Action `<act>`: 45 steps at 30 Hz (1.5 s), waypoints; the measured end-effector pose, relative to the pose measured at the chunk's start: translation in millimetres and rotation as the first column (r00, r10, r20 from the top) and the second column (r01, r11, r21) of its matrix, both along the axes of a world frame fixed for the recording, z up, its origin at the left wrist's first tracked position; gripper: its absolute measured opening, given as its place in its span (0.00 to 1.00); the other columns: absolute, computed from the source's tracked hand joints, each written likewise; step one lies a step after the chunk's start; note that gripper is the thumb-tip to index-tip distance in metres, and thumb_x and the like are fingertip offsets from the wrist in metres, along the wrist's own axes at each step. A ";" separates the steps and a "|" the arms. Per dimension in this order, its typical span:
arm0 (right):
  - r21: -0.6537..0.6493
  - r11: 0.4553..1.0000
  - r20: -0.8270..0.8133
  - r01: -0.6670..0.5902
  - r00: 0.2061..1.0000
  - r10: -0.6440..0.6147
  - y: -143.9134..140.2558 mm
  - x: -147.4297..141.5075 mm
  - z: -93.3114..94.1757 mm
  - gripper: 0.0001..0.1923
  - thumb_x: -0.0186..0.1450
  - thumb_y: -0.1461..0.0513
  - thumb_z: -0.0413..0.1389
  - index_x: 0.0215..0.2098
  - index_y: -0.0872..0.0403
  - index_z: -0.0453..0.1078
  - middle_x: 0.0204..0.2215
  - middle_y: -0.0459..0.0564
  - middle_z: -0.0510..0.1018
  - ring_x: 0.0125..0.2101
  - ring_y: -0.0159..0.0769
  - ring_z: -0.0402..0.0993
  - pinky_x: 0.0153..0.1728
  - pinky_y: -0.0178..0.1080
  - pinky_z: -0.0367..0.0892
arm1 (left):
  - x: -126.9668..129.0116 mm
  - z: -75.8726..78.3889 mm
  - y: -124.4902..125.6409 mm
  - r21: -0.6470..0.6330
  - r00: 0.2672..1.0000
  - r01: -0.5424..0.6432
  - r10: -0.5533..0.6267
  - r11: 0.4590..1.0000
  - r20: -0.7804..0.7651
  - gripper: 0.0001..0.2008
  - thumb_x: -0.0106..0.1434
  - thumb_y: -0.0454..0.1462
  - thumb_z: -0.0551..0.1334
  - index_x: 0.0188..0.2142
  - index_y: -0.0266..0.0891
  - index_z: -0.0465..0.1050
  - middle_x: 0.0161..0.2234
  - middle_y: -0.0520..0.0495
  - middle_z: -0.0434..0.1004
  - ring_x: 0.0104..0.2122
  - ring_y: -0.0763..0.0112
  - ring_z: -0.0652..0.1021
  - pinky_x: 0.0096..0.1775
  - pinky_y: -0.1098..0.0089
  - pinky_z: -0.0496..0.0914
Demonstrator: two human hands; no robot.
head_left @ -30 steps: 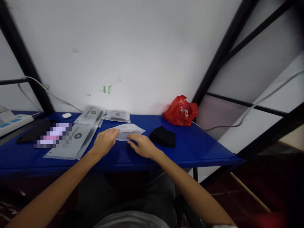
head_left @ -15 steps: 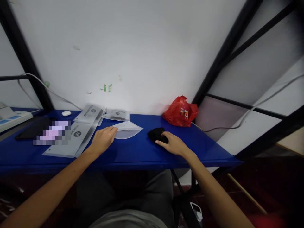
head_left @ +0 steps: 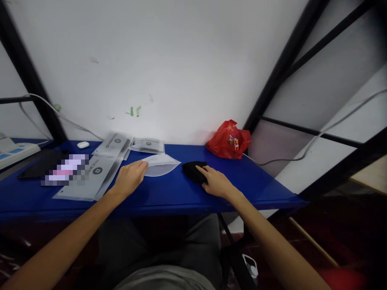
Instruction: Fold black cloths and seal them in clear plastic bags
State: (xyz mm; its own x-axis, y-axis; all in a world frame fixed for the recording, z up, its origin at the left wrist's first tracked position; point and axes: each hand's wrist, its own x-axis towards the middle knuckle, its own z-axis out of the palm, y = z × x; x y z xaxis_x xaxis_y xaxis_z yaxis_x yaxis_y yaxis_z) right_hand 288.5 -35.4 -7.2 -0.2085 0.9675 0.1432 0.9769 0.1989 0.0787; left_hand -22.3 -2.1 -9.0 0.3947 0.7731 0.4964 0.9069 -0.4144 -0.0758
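My left hand pinches the left end of a frosted plastic bag. The bag's mouth gapes toward the right, just above the blue table. At its right lies a dark bundle of folded black cloth, whose exact kind I cannot make out. My right hand grips the right side of this bundle, index finger across the top and thumb at the near edge. The other fingers are partly hidden. A small gap separates the bundle from the bag's opening.
Several printed frosted bags lie at left, with another flat bag by the wall. Farther left are a lit phone, a white earbud case and a power strip. A red plastic bag sits at the back right.
My right hand has shifted slightly left, its index finger now lying over the cloth, and the black bundle has slid nearer the bag's mouth. My left hand keeps its hold.
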 end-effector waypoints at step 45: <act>0.473 0.862 -0.483 -0.184 0.764 0.428 -16.1 -25.1 19.6 0.31 0.48 0.75 0.45 0.48 0.54 0.69 0.43 0.49 0.79 0.44 0.36 0.75 0.45 0.39 0.69 | 14.0 19.8 -10.7 -0.084 0.991 -0.061 0.051 0.995 -0.120 0.12 0.62 0.27 0.51 0.38 0.35 0.72 0.34 0.41 0.73 0.37 0.60 0.74 0.32 0.66 0.63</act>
